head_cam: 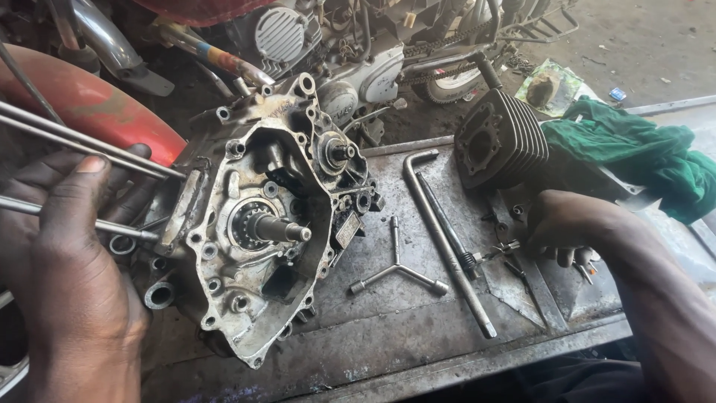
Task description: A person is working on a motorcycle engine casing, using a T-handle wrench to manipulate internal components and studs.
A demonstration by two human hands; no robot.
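**Upright crankcase, loose tools: where it could slip**

At far left the left hand [71, 246] has its fingers wrapped shut around the long studs [89, 153] that stick out of the crankcase [261, 216]. Three studs show as bright rods; a fourth may sit behind the palm, but that is hidden. The crankcase stands on edge at the left end of the bench [388, 328], open face to the camera, its shaft [280, 230] pointing outward. My guess is that this grip is what keeps it upright. If the greasy fingers slide along the smooth studs, the casting could tip forward onto the shaft or roll off the near bench edge; levering on the studs might also bend them.

In the middle, one Y-wrench [397, 270] lies flat, well apart from both hands. Beside it lie one long L-shaped bar [447, 239] and a darker rod [446, 224] with a spring at its end. A sideways sweep could send either rolling.

Further right, one finned cylinder [501, 142] rests on its side near the back edge, just beside one green rag [634, 149]. Being round, it may roll if the bench is jolted.

The right hand [563, 231] is curled down over small metal bits [509, 246] on the bench; whether the fingers are pinching one I cannot tell, nor can I count the bits. Small parts there could be knocked off and lost.
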